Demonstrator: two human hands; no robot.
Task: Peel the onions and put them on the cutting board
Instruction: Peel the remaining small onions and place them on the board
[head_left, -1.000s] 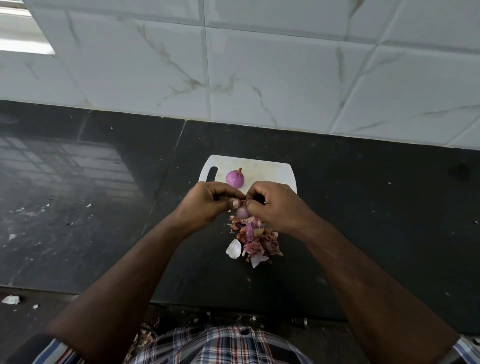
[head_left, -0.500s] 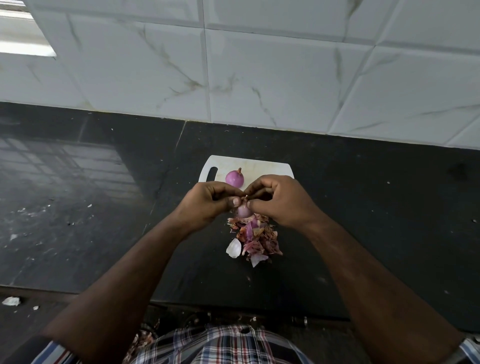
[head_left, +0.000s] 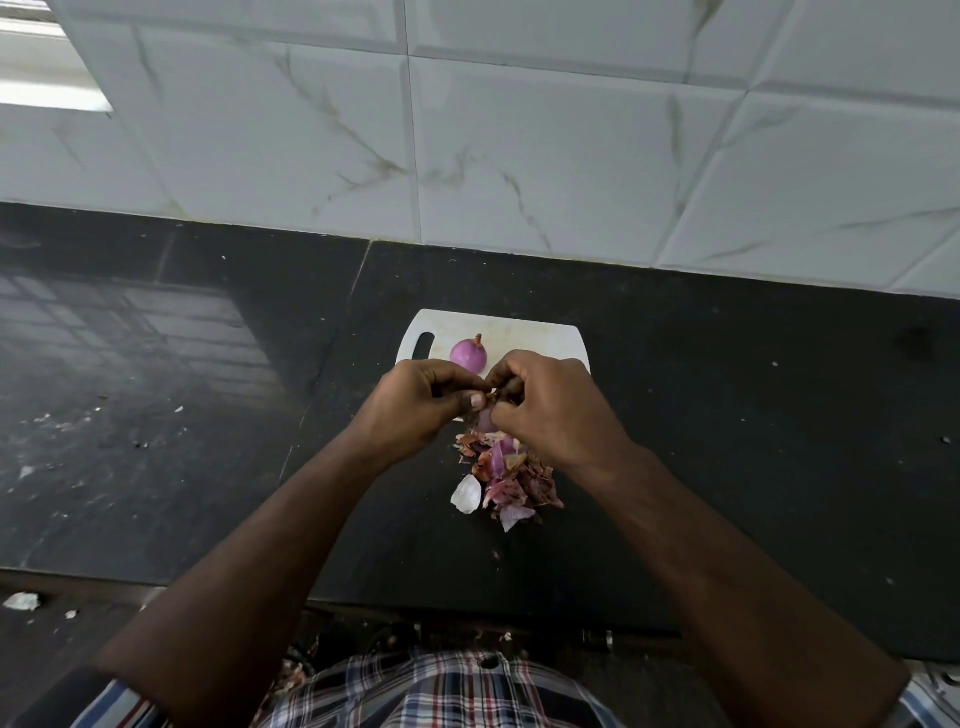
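A small white cutting board (head_left: 540, 339) lies on the black counter, with one peeled purple onion (head_left: 468, 354) on it near its handle slot. Just in front of the board, my left hand (head_left: 415, 402) and my right hand (head_left: 550, 402) meet, both pinching a small purple onion (head_left: 485, 420) held between them. Most of that onion is hidden by my fingers. My right fingertips pinch dry skin at its top. Below the hands lies a pile of onion peels (head_left: 506, 475) in purple, brown and white.
The black stone counter (head_left: 727, 441) runs wide to both sides, with small crumbs on its left part. A white marbled tile wall (head_left: 519, 156) rises right behind the board. The counter's front edge runs close to my checked shirt (head_left: 441, 691).
Both hands stay together over the peel pile. My right hand has shifted slightly up, and its fingers have worked round the onion's top.
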